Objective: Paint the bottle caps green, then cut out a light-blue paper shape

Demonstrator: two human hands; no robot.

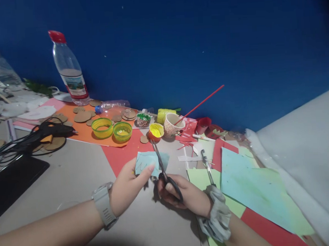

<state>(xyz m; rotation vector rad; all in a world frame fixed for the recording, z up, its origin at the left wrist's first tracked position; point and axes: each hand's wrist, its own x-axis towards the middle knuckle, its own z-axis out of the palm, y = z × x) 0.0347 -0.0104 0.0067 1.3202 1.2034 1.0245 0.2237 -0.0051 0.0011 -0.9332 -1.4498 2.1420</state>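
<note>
My left hand [129, 186] pinches a small light-blue piece of paper [146, 163] with faint pencil lines on it, the thumb lying on top. My right hand [182, 192] grips the black handles of a pair of scissors [163, 165]. The scissor blades point up and away, crossing the right side of the paper. Whether they are cutting into it at this instant I cannot tell. Some fingers of both hands are hidden behind the paper and the handles. Beyond the blade tips stands a small orange cup [156, 131] with yellow inside.
Yellow-green rings [102, 128], a paper cup [170, 132] with a red stick, and a water bottle [70, 73] line the back by the blue wall. A glue gun [52, 130] and a dark phone [17, 184] lie left. Blue-green paper [254, 188] and a pen [207, 166] lie right.
</note>
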